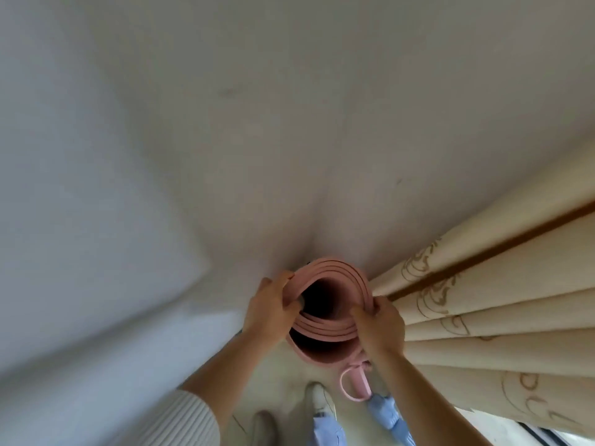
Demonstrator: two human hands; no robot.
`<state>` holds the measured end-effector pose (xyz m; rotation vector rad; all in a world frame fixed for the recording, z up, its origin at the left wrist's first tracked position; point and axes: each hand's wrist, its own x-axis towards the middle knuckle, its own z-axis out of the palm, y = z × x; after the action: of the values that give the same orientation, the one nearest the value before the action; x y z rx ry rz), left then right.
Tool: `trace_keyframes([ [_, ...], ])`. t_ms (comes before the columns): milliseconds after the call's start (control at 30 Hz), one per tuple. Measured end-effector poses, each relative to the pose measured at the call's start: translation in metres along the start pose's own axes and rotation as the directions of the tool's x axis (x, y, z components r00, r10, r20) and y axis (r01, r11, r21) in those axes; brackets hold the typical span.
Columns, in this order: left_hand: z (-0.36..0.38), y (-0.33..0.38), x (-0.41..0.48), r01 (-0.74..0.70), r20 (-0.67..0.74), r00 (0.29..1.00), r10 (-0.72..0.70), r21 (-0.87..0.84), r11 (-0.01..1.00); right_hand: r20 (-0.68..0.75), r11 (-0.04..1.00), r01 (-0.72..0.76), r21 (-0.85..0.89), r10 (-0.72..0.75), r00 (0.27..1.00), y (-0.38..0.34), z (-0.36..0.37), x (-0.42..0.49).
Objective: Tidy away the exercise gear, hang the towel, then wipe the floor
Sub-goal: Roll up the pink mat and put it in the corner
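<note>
Far left: pale wall (96, 188); lower down, a white ribbed sleeve (186, 420). Grips with the left hand (273, 312) the left rim of a rolled pink yoga mat (331, 328), thumb inside the coil, fingers curled over the outer layer. Holds the mat upright, seen end-on, in the wall corner, just beside the curtain. Clasps with the right hand (381, 326) the right rim, fingers curled round the layers. Below the roll, a pink carry strap (361, 385) hanging in a loop. Right: cream embroidered curtain (483, 317), in folds.
</note>
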<state>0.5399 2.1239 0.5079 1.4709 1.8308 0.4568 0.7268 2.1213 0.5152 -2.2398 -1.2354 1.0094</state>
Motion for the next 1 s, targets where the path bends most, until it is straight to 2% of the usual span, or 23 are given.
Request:
trace_keyframes([
  [200,0.009,0.044,0.068,0.011,-0.036,0.999,-0.010,0.023,1.000,-0.056,1.000,0.024,0.009,-0.024,0.998,-0.021,-0.014,0.069],
  [333,0.010,0.055,0.091,0.026,-0.012,1.000,-0.025,0.038,0.999,-0.077,0.999,0.036,0.025,-0.034,0.996,-0.023,-0.022,0.092],
  [500,0.019,0.049,0.106,0.080,-0.009,0.997,-0.080,0.014,0.997,-0.017,0.998,0.060,0.017,-0.060,0.998,-0.023,-0.015,0.113],
  [567,0.028,0.047,0.108,0.121,-0.023,0.992,-0.122,-0.050,0.991,0.029,0.998,0.046,0.034,-0.047,0.998,-0.019,-0.010,0.120],
  [667,0.045,0.046,0.097,0.144,-0.018,0.988,-0.150,-0.202,0.969,0.174,0.997,-0.040,0.073,0.027,0.984,-0.010,-0.001,0.122],
  [767,0.057,0.044,0.081,0.283,0.109,0.959,-0.262,-0.335,0.899,0.292,0.997,-0.025,0.077,0.002,0.956,-0.004,0.008,0.110],
  [833,0.061,0.043,0.076,0.345,0.150,0.938,-0.311,-0.379,0.858,0.290,0.996,0.015,0.086,-0.039,0.956,-0.004,0.010,0.103],
  [1000,0.053,0.047,0.063,0.378,0.161,0.926,-0.342,-0.376,0.846,0.249,0.995,0.080,0.066,-0.093,0.964,-0.012,0.004,0.092],
])
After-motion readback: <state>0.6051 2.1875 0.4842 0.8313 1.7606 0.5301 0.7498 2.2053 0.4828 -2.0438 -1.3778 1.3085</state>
